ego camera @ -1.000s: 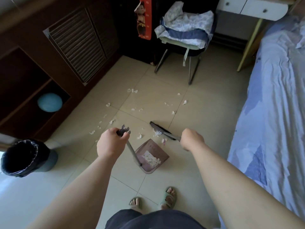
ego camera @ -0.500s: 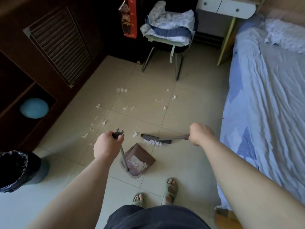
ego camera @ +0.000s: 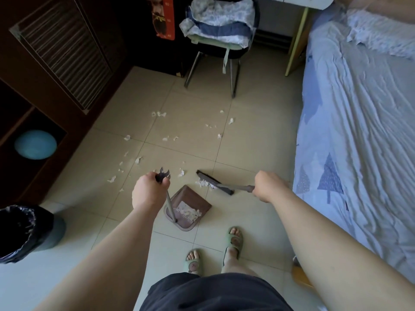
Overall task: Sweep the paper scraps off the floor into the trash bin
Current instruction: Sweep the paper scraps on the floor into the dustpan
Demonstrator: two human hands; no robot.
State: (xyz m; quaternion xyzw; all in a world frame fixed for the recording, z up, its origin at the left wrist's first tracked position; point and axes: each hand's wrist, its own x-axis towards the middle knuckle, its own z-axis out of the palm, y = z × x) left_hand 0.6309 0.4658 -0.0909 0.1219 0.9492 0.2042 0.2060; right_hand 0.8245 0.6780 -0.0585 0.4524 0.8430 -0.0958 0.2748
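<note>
Standing over the tiled floor [ego camera: 258, 142], the person held one tool in each hand. The left hand [ego camera: 149, 191], in the middle of the frame, had its fingers curled round the top of the dustpan handle [ego camera: 171, 206], a thin rod that went down to the brown dustpan [ego camera: 197, 199] just in front of the feet. The right hand [ego camera: 268, 187], to the right of it, was wrapped round the broom handle [ego camera: 243, 188]. The broom head [ego camera: 215, 182] lay on the floor with its long axis going from upper left to lower right.

A small heap of paper scraps [ego camera: 203, 183] touched the lower left side of the broom head, between it and the open edge of the dustpan. Some white scraps were already inside the pan [ego camera: 189, 212]. The mouth of the pan faced up and to the right, toward the broom, so I judge that the coming stroke had to go down and to the left, across the long axis of the head, and only a short way.

Many loose scraps [ego camera: 158, 114] were scattered above the dustpan, from the centre of the frame toward the left, well apart from the broom head. The task therefore seemed far from finished.

The trash bin [ego camera: 24, 232] with its dark bag stood at the lower left edge, nearer to the left hand, the one carrying the dustpan.
</note>
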